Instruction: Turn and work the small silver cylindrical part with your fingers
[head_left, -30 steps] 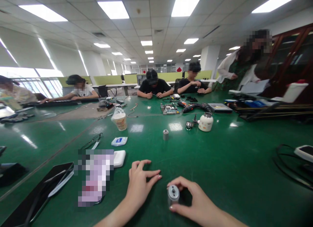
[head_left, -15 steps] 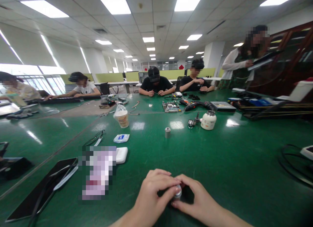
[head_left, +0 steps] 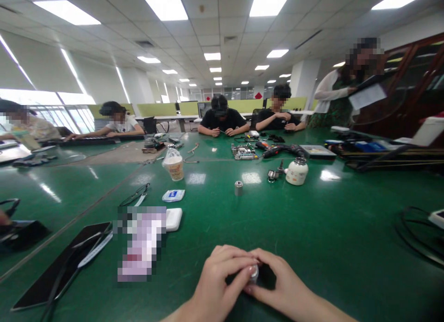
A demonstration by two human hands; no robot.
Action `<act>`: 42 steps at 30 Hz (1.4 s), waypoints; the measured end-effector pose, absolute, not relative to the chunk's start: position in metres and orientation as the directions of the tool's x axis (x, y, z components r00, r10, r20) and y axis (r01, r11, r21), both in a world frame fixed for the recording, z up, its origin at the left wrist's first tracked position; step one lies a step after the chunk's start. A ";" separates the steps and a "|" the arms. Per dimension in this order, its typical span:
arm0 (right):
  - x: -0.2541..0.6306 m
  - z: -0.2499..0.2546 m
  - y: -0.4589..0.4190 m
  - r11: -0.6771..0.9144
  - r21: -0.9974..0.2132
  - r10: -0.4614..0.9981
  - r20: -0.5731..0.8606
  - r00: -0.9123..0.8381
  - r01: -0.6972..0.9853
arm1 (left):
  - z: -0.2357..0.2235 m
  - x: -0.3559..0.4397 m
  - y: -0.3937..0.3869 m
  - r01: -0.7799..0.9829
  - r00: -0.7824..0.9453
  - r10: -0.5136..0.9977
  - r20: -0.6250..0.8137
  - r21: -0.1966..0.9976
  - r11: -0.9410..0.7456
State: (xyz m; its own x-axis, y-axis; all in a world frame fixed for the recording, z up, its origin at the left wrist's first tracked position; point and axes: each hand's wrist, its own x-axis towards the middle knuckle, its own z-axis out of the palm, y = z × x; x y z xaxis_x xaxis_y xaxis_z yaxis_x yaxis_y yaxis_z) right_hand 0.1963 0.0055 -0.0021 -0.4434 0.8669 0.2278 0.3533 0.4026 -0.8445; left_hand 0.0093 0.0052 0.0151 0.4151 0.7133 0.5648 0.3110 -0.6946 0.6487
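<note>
I see the left hand [head_left: 217,275] arched palm-down, fingers bent over the cylinder [head_left: 255,275], thumb pressed to its top. Right hand [head_left: 282,280] comes in from the right, thumb and index bowed around its side, pinching. Cylinder's mostly hidden, table's [head_left: 312,220] near side; can't tell if it touches down.

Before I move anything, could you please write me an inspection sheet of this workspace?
Surface: green tabletop, glossy, with bright reflections.
Work items: near metal cylinder, partly covered; far metal cylinder, upright.
Clutter: cup, white case and white-and-blue packet left of centre; pale bottle right.
Hands: left hand at the near metal cylinder's top; right hand gripping its side.
Cables: dark cables looped at the right edge.
Surroundings: people beyond the tabletop; ceiling lights on.
</note>
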 end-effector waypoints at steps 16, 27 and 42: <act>0.197 -0.002 0.004 0.426 -0.814 0.862 0.233 -0.450 0.394 | 0.011 0.008 0.008 0.315 0.416 0.646 0.640 0.565 -0.762; 0.213 0.008 0.001 0.489 -0.820 0.851 0.372 -0.371 0.298 | 0.001 0.006 0.003 0.428 0.426 0.784 0.451 0.663 -0.614; 0.233 0.032 0.037 0.500 -0.562 0.842 0.492 -0.220 0.659 | 0.003 0.006 0.007 0.419 0.439 0.778 0.450 0.664 -0.620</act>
